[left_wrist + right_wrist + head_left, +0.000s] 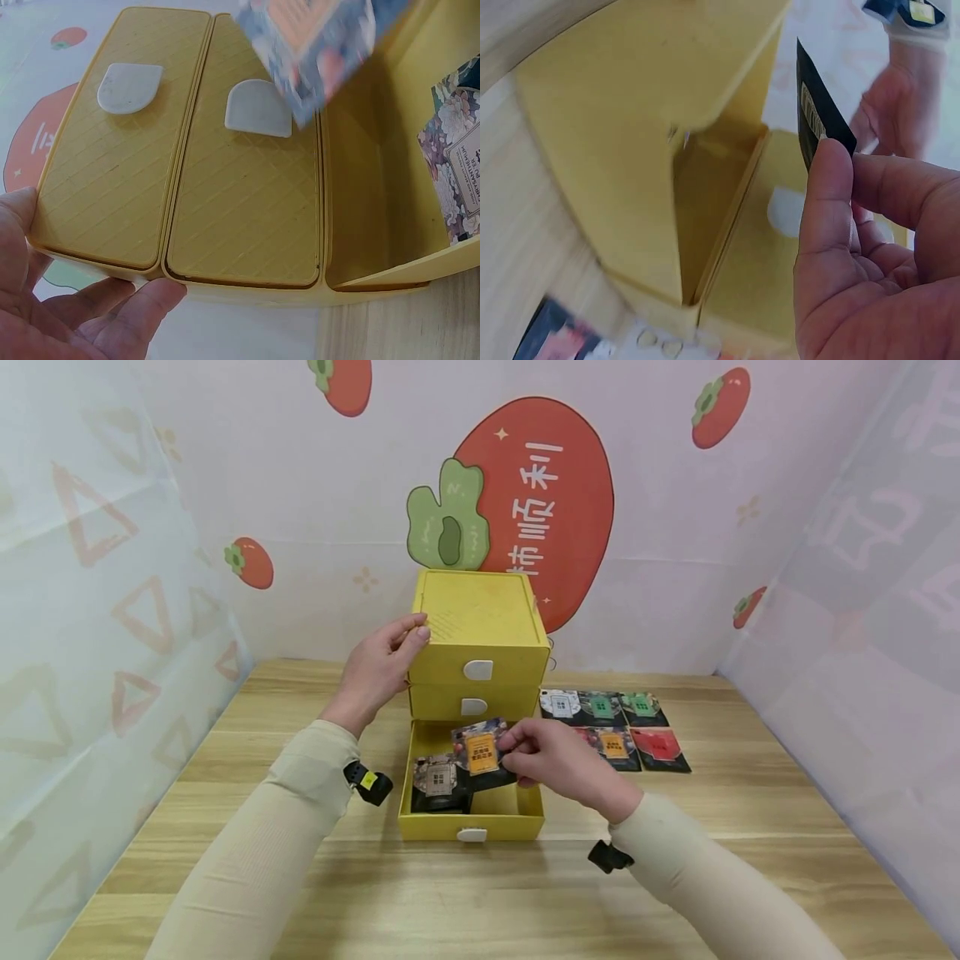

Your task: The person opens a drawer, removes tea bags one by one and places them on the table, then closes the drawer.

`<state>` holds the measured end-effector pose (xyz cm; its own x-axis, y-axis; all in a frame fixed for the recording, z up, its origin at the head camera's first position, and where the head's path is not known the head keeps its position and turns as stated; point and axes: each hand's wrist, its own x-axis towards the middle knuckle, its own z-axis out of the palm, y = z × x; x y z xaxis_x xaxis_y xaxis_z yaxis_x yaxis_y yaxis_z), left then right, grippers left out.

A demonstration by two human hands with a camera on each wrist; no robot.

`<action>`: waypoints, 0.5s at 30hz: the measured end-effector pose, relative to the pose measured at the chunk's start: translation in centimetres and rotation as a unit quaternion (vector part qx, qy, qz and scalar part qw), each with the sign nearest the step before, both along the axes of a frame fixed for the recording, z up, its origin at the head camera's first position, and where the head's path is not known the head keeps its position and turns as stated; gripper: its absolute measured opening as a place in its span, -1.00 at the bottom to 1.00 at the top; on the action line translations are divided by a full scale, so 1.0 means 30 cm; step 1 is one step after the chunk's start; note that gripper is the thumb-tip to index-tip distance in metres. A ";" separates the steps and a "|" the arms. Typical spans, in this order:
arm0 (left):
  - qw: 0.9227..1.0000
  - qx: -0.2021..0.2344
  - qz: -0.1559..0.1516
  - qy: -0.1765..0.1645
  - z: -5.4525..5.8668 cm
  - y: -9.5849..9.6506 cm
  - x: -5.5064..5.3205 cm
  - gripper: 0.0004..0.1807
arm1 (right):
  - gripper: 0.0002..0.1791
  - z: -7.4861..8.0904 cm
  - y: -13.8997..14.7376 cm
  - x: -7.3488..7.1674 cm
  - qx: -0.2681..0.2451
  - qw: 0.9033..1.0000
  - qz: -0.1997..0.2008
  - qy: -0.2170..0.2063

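My right hand [566,758] pinches a dark tea sachet with an orange label [482,752] between thumb and fingers, over the pulled-out bottom drawer [528,827]. Seen nearly edge-on in the right wrist view, this sachet [817,112] shows a barcode on its back. Another tea sachet [437,779], grey-labelled, lies at the drawer's left; part of its printing reads "chrysanthemum" in the left wrist view. At the upper left of the yellow drawer box [480,610], my left hand [378,672] rests with thumb and fingertips on the top edge and side.
Two shut drawers with white tabs [259,109] sit above the open one. To the right of the box, several tea sachets [660,747] lie in two rows on the wooden table [480,902]. Behind stands a backdrop [322,510] printed with persimmons.
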<state>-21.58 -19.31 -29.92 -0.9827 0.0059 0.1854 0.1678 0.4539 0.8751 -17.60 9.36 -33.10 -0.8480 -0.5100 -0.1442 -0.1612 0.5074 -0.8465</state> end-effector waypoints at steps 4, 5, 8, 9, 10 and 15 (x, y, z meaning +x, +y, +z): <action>1.000 0.002 -0.003 0.000 0.000 0.000 -0.003 -0.33 | -0.81 0.002 0.078 0.005 -0.003 1.000 -0.026 -0.006; 1.000 0.001 -0.004 0.000 0.000 0.000 -0.004 -0.33 | -0.80 0.003 0.097 0.006 -0.003 0.999 -0.032 -0.008; 1.000 0.000 -0.004 0.000 -0.002 0.000 -0.004 -0.33 | -0.76 0.005 0.152 0.007 -0.002 0.999 -0.052 -0.010; 1.000 0.001 -0.003 0.000 -0.002 0.001 -0.003 -0.33 | -0.75 0.005 0.171 0.007 -0.002 0.998 -0.057 -0.011; 1.000 0.002 -0.004 0.001 -0.002 0.001 -0.002 -0.33 | -0.74 0.004 0.190 0.007 -0.004 0.998 -0.061 -0.011; 1.000 0.010 -0.007 0.000 -0.002 0.004 0.000 -0.33 | -0.68 -0.008 0.288 -0.002 -0.012 0.996 -0.081 -0.017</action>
